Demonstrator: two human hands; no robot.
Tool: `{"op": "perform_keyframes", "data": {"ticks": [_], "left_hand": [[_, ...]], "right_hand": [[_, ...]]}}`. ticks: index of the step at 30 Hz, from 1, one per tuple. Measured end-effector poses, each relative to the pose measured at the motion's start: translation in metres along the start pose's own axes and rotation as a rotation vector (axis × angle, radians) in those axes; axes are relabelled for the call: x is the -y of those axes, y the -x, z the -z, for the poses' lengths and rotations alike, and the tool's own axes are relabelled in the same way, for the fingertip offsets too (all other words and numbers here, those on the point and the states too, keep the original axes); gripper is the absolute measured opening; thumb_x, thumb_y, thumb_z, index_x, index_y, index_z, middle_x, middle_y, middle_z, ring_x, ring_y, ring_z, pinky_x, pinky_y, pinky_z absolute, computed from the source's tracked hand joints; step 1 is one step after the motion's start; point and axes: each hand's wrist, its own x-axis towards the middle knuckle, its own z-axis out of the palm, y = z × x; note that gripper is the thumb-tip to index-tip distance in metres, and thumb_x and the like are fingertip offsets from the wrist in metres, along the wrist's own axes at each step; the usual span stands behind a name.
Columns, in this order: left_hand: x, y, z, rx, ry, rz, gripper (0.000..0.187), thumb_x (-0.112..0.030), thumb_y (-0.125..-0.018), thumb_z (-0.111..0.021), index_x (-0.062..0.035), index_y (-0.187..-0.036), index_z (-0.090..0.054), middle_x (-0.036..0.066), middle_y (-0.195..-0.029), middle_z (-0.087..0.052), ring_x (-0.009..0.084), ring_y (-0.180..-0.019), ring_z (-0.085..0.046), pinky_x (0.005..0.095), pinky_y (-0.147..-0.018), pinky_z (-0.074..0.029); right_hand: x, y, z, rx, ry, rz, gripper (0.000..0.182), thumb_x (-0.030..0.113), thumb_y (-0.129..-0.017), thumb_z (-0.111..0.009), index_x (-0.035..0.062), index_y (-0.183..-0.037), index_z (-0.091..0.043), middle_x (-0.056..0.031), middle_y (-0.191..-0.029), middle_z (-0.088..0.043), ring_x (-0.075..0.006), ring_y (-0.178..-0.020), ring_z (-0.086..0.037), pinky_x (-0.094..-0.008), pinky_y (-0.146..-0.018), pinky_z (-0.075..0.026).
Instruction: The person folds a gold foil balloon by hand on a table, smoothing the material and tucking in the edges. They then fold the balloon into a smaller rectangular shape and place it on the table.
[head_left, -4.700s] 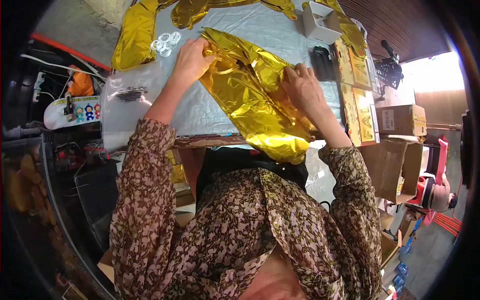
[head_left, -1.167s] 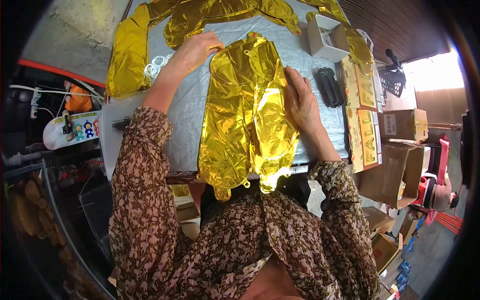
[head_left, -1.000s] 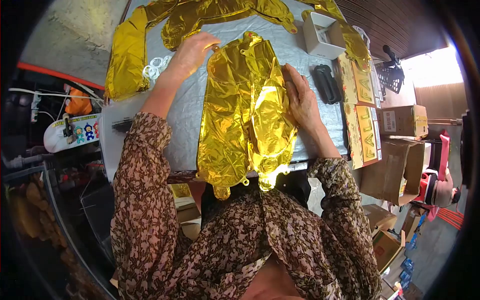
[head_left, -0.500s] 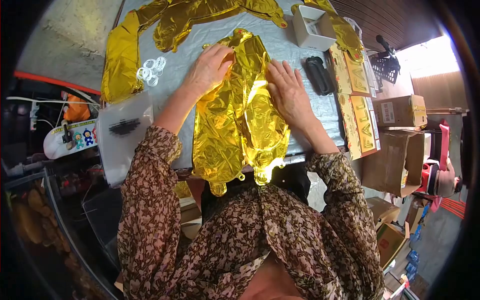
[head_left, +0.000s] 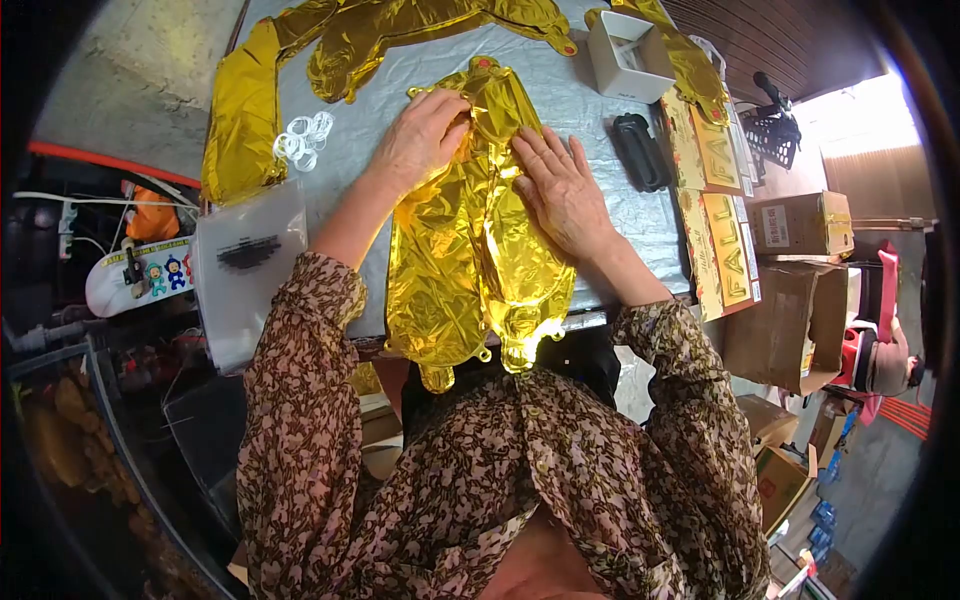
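A deflated gold foil balloon lies folded lengthwise on the table in front of me, its lower tabs hanging over the near edge. My left hand is at its upper left, with bent fingers closed on the foil near the top; the fingertips are partly hidden. On the upper right side of the same balloon, my right hand lies flat with fingers stretched out, pressing the foil. A small red mark shows at the balloon's top end.
More gold foil balloons lie along the back and left. Clear rings and plastic bags are at left. A white box, a black tray and "FALL" printed packets line the right. Cardboard boxes stand beyond.
My right hand has slid left and inward over the foil, and the balloon's right flap now lies flatter and narrower. The left hand stays nearly in place.
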Motion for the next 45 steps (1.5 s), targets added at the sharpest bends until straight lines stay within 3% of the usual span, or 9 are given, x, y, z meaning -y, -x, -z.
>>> {"op": "perform_keyframes", "data": {"ticks": [12,18,20,23,27,29,32,40,45], "left_hand": [[-0.002,0.000,0.002,0.005,0.017,0.041,0.026,-0.010,-0.094,-0.071,0.0003,-0.117,-0.065,0.016,-0.123,-0.066,0.0376,-0.114,-0.063,0.0432,-0.097,-0.053],[-0.010,-0.007,0.008,0.047,0.031,0.101,0.034,-0.009,-0.095,-0.069,-0.0019,-0.126,-0.059,0.017,-0.121,-0.065,0.0397,-0.114,-0.062,0.0443,-0.098,-0.052],[-0.015,-0.013,0.008,0.067,0.209,0.408,0.036,-0.007,-0.095,-0.067,-0.0034,-0.129,-0.057,0.018,-0.121,-0.064,0.0408,-0.118,-0.060,0.0459,-0.100,-0.051],[-0.015,-0.022,0.005,-0.137,0.017,0.141,0.031,-0.003,-0.095,-0.063,-0.0029,-0.125,-0.059,0.017,-0.123,-0.063,0.0388,-0.122,-0.058,0.0468,-0.103,-0.049],[-0.016,-0.040,-0.013,-0.076,-0.119,-0.094,0.032,0.000,-0.094,-0.059,-0.0043,-0.125,-0.063,0.014,-0.131,-0.062,0.0360,-0.127,-0.056,0.0455,-0.105,-0.049],[-0.019,-0.047,-0.026,0.019,-0.144,-0.188,0.040,0.002,-0.092,-0.059,-0.0126,-0.128,-0.069,0.006,-0.141,-0.060,0.0295,-0.127,-0.059,0.0433,-0.106,-0.050],[-0.013,-0.049,-0.036,0.162,-0.131,-0.109,0.042,0.000,-0.093,-0.057,-0.0162,-0.129,-0.071,0.004,-0.139,-0.064,0.0267,-0.127,-0.060,0.0428,-0.107,-0.050],[-0.007,-0.049,-0.039,0.139,-0.125,-0.121,0.034,-0.005,-0.093,-0.062,-0.0111,-0.124,-0.073,0.007,-0.130,-0.071,0.0299,-0.120,-0.064,0.0413,-0.102,-0.053],[-0.018,-0.051,-0.036,0.149,-0.088,-0.065,0.029,-0.014,-0.097,-0.064,-0.0093,-0.124,-0.073,0.009,-0.127,-0.072,0.0308,-0.118,-0.065,0.0421,-0.102,-0.053]], "right_hand": [[0.001,-0.004,-0.004,0.002,0.043,0.001,0.053,0.028,-0.107,-0.053,0.0069,-0.155,-0.045,-0.0112,-0.162,-0.045,-0.0318,-0.155,-0.032,-0.0555,-0.128,-0.016],[-0.001,-0.003,-0.007,0.000,0.037,0.006,0.052,0.029,-0.107,-0.052,0.0068,-0.155,-0.046,-0.0112,-0.162,-0.044,-0.0308,-0.155,-0.032,-0.0562,-0.128,-0.015],[-0.001,-0.002,-0.006,0.003,0.040,0.004,0.052,0.029,-0.108,-0.052,0.0069,-0.155,-0.046,-0.0110,-0.162,-0.043,-0.0306,-0.155,-0.032,-0.0570,-0.128,-0.015],[0.000,-0.002,-0.006,0.006,0.054,0.003,0.053,0.030,-0.108,-0.051,0.0071,-0.155,-0.045,-0.0105,-0.162,-0.043,-0.0304,-0.155,-0.033,-0.0587,-0.127,-0.015],[-0.001,-0.002,-0.009,0.018,0.092,0.000,0.053,0.031,-0.108,-0.050,0.0076,-0.155,-0.044,-0.0099,-0.163,-0.043,-0.0298,-0.154,-0.034,-0.0610,-0.126,-0.016],[-0.001,-0.002,-0.011,0.014,0.100,0.003,0.053,0.032,-0.108,-0.050,0.0078,-0.156,-0.044,-0.0097,-0.163,-0.043,-0.0295,-0.154,-0.034,-0.0613,-0.126,-0.015],[0.000,-0.001,-0.010,0.013,0.118,0.001,0.054,0.032,-0.108,-0.049,0.0084,-0.156,-0.044,-0.0093,-0.163,-0.043,-0.0288,-0.154,-0.034,-0.0616,-0.126,-0.015],[0.001,0.000,-0.010,0.027,0.179,0.022,0.056,0.035,-0.109,-0.046,0.0083,-0.158,-0.042,-0.0096,-0.165,-0.041,-0.0272,-0.155,-0.033,-0.0608,-0.126,-0.014],[0.009,0.005,-0.009,0.034,0.182,0.028,0.060,0.038,-0.109,-0.045,0.0055,-0.159,-0.038,-0.0118,-0.166,-0.038,-0.0272,-0.155,-0.032,-0.0536,-0.128,-0.018]]}}
